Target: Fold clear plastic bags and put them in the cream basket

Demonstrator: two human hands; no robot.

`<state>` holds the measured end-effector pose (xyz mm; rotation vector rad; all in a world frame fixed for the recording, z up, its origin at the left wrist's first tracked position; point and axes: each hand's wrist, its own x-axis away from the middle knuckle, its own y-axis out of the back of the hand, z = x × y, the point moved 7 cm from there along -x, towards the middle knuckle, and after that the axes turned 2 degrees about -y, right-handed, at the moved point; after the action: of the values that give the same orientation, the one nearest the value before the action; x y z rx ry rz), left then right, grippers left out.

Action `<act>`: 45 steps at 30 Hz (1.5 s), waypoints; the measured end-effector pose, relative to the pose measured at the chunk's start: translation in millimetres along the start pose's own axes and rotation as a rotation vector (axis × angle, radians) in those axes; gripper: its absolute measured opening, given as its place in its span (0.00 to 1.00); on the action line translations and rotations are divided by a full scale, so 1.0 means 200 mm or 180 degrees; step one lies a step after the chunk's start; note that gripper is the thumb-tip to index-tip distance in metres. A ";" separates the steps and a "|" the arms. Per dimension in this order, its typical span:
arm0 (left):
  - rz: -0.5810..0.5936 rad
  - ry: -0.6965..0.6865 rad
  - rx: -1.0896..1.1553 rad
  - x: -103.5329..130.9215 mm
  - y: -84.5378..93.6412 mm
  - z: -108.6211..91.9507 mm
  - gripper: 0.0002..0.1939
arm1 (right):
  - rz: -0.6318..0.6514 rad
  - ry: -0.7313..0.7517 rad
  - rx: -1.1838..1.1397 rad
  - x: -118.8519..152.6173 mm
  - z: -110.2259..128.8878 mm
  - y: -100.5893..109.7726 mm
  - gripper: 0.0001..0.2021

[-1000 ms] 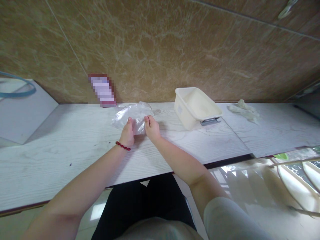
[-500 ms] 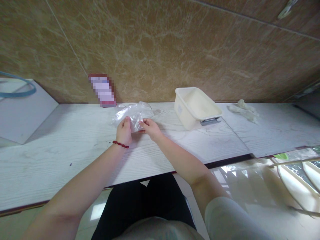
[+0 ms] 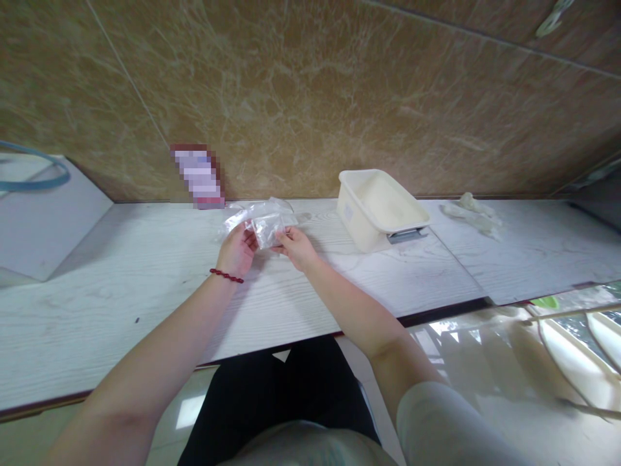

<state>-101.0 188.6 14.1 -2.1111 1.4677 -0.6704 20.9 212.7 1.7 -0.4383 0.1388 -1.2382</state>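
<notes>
A small folded clear plastic bag (image 3: 268, 231) is held just above the white table, between my two hands. My right hand (image 3: 298, 248) pinches its right edge with thumb and fingers. At the left edge, my left hand (image 3: 237, 251) has its fingers curled against the plastic; a dark red bead bracelet (image 3: 226, 276) circles that wrist. Behind the held bag, more loose clear plastic (image 3: 276, 206) lies crumpled on the table. Whether anything is inside the bag is too small to make out.
To the right stands an open cream plastic bin (image 3: 361, 223) with a grey latch. Crumpled translucent plastic (image 3: 473, 213) lies farther right. A white box (image 3: 48, 220) is at the left, and a blurred red-edged card (image 3: 198, 175) leans on the brown wall (image 3: 291, 97).
My left hand has turned and shifted slightly left, showing more of its curled fingers. The small bag has tilted flatter and moved up a little; my right hand still pinches it.
</notes>
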 end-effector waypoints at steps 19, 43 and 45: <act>0.0159 0.0212 -0.0009 -0.02 0.00 0.05 0.15 | -0.0166 0.0588 0.1067 0.01 0.20 0.07 0.10; 0.0639 0.0508 -0.0539 -0.01 -0.05 0.14 0.24 | -0.0631 -0.2057 0.4336 0.13 1.15 1.01 0.05; 0.0652 0.0558 -0.0536 -0.02 -0.05 0.15 0.24 | -0.0729 -0.2406 0.4367 0.14 1.10 1.00 0.07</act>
<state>-76.7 197.7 -2.7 -2.0267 1.8660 -0.6887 280.6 291.8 127.0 0.3231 -1.3635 -1.0387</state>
